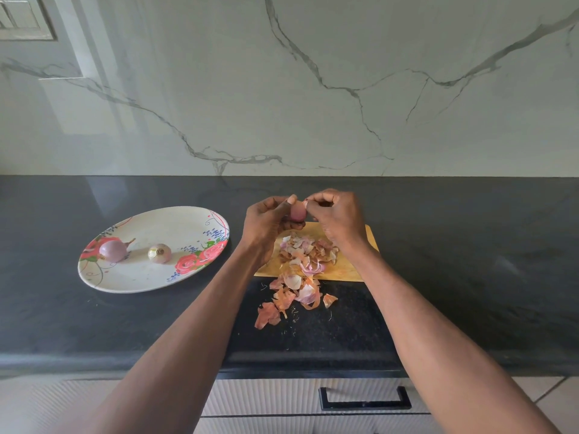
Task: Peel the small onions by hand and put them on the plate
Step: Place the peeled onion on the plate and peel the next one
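My left hand (266, 225) grips a small pink onion (297, 212) above the far end of a wooden cutting board (347, 270). My right hand (336, 219) pinches a bit of skin at the top of that onion. On the oval floral plate (188, 220) to the left lie two peeled onions, a purple one (113, 250) and a paler one (159, 253). A heap of onion peels (308, 255) covers the board under my hands.
More peels (283, 303) have spilled off the board onto the black countertop (470, 261) toward me. A marble-patterned wall rises behind the counter. Below the counter's front edge is a white drawer with a black handle (365, 400).
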